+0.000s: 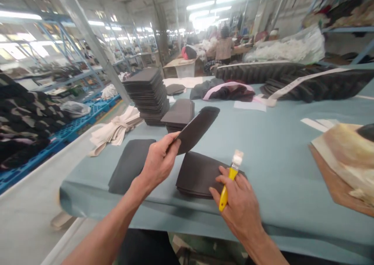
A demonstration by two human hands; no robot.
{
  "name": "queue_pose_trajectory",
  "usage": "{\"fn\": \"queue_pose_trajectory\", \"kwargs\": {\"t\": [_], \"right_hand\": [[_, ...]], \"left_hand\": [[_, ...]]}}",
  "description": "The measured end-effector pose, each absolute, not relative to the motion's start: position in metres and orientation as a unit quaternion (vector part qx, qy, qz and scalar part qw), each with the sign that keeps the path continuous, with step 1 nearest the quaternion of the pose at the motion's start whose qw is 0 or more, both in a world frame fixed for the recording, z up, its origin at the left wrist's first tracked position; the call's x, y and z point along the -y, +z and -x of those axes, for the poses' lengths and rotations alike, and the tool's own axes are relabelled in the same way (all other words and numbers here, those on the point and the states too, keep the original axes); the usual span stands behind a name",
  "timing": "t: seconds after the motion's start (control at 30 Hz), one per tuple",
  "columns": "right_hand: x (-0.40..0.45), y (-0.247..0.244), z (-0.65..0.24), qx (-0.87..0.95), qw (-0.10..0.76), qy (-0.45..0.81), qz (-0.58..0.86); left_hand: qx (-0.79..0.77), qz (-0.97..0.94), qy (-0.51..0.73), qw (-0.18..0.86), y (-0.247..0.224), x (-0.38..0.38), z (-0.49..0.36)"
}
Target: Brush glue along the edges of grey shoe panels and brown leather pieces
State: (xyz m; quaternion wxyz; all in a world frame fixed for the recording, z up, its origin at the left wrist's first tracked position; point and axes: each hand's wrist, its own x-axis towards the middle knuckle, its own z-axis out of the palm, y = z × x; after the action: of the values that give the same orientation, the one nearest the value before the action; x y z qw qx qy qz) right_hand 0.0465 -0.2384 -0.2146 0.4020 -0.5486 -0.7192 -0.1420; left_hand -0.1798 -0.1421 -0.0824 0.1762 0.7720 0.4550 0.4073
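A dark flat piece [200,128] is pinched at its lower left edge by my left hand [162,158], which holds it tilted above the table. My right hand [241,197] has a yellow-handled brush [228,187] between its fingers, with the pale bristles pointing away from me. The fingertips of that hand rest on a low stack of dark pieces [195,173]. To the left, another dark piece or thin stack [131,164] lies flat, partly behind my left hand.
Behind stand a tall dark stack [150,97] and a shorter one [179,113] on the blue-green table [280,140]. Pale strips [117,128] lie left. A brown board with stained cloth [344,160] sits right. A person [224,47] is far back.
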Motion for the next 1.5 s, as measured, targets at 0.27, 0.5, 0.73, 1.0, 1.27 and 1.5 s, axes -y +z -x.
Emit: {"fn": "queue_pose_trajectory", "kwargs": {"t": [0.27,0.5,0.73,1.0,1.27,1.5], "right_hand": [[0.243,-0.216,-0.045,0.722,0.376,-0.151,0.560],[0.241,-0.214,-0.045,0.729,0.372,-0.163,0.551],[0.242,-0.218,-0.054,0.748,0.353,-0.176,0.534],[0.244,-0.228,-0.059,0.758,0.336,-0.178,0.530],[0.242,-0.226,-0.058,0.759,0.340,-0.180,0.525],[0.242,-0.224,-0.059,0.758,0.345,-0.177,0.525]], "left_hand": [[-0.452,-0.648,0.480,0.382,-0.040,0.047,0.198],[-0.519,-0.562,0.454,0.457,-0.029,-0.046,0.189],[-0.571,-0.529,0.405,0.479,-0.043,-0.092,0.181],[-0.630,-0.541,0.372,0.415,-0.059,-0.107,0.177],[-0.664,-0.582,0.347,0.317,-0.073,-0.114,0.175],[-0.662,-0.629,0.325,0.245,-0.083,-0.119,0.182]]}}
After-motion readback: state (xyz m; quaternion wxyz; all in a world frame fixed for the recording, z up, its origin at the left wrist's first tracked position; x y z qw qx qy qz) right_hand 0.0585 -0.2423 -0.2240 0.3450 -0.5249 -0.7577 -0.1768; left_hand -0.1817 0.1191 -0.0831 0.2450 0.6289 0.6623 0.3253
